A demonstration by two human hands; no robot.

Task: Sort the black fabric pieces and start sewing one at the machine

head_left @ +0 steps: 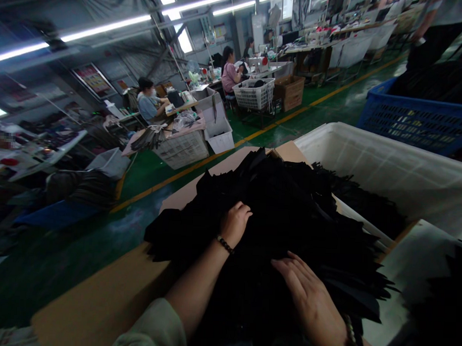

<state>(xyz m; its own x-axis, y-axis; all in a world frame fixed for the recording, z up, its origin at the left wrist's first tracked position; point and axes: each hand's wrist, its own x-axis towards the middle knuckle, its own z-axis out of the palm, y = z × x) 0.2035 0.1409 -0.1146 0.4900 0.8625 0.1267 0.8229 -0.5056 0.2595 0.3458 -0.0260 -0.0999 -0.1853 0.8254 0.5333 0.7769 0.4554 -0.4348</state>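
A large heap of black fabric pieces [275, 205] lies before me, stacked in layers with ragged edges fanned out to the right. On the heap's left part rests my left hand [234, 224], a dark bead bracelet at its wrist; its fingers are bent together into the cloth, with the thumb hidden. Nearer to me, my right hand [306, 291] lies palm down on the fabric with fingers stretched out and holds nothing. The dark cloth hides where single pieces begin and end.
Cardboard [101, 294] extends under the heap at left. A white bin [387, 153] with black pieces stands at right, a blue crate [418, 119] beyond it. People sit at sewing tables across the green floor [165, 206]; another person [444, 29] stands at top right.
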